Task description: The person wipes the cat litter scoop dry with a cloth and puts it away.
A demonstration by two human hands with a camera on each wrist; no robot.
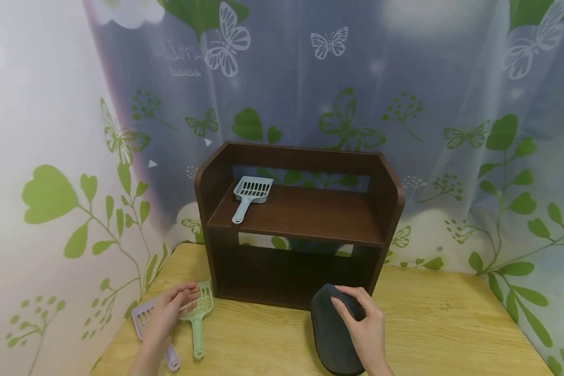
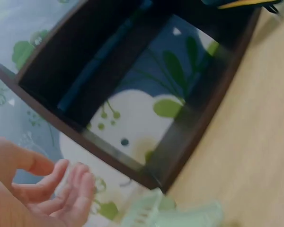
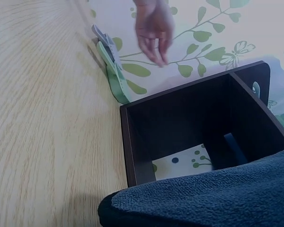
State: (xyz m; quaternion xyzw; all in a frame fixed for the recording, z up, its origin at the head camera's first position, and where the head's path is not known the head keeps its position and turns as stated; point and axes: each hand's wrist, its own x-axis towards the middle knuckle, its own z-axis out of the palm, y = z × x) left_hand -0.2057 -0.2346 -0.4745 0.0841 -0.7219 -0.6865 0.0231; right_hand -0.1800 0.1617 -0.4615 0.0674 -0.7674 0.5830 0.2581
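Observation:
My right hand pinches the upper end of a dark, flat, slipper-shaped thing with rounded ends, thumb on its front. In the right wrist view its fuzzy blue surface fills the bottom, in front of the shelf. My left hand holds nothing; its fingers are loosely bent. In the head view it overlaps a purple litter scoop and a green litter scoop. The left wrist view shows the same hand beside the shelf's corner, the green scoop blurred near it.
A dark brown two-tier shelf stands on the wooden table. On its upper tier, at the left, lies a grey-blue litter scoop, its handle toward the front edge. A curtain with leaves and butterflies hangs behind and at the sides.

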